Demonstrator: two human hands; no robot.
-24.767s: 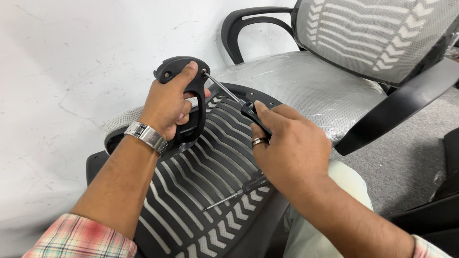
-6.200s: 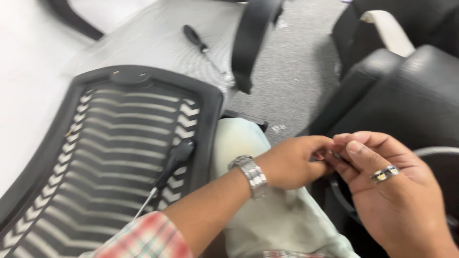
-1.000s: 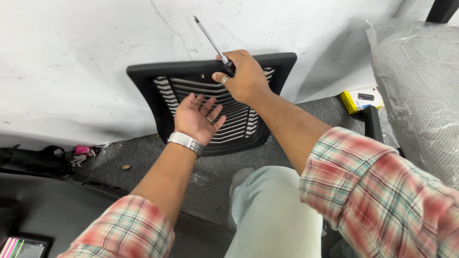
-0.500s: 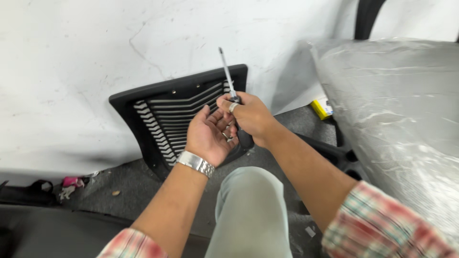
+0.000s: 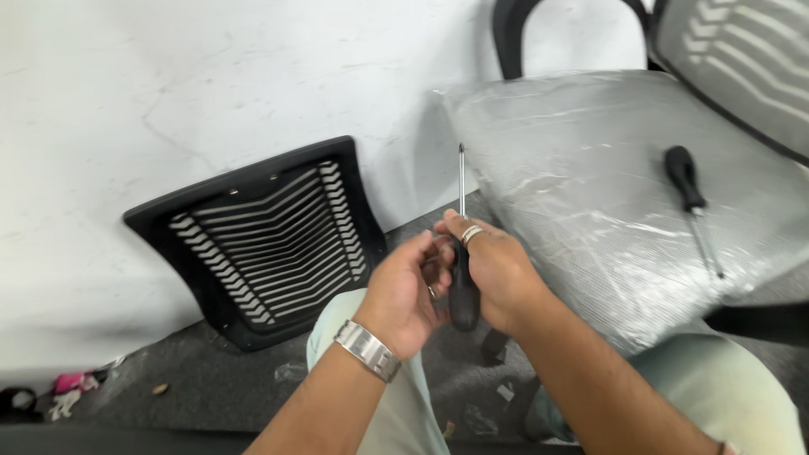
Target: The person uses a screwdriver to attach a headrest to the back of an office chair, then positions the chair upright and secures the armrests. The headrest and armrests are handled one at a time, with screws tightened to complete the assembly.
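My right hand [image 5: 497, 271] grips a black-handled screwdriver [image 5: 463, 286] upright, its thin shaft pointing up in front of the wall. My left hand [image 5: 409, 291], with a metal watch on the wrist, is cupped against the screwdriver handle and my right fingers; something small may lie in its fingers, but I cannot tell what. Both hands hover above my knees. A black slatted chair back panel [image 5: 270, 236] leans against the white wall to the left of my hands, apart from them.
An office chair seat wrapped in clear plastic [image 5: 607, 194] stands on the right, with a second black-handled screwdriver [image 5: 689, 198] lying on it. Its armrest [image 5: 514, 25] and mesh back [image 5: 742, 59] rise behind. Small scraps and pink bits lie on the grey carpet at lower left.
My hands drew back from the slatted panel toward my knees, and the view swung right, bringing the wrapped chair seat and the second screwdriver into sight. The panel stays leaning on the wall.
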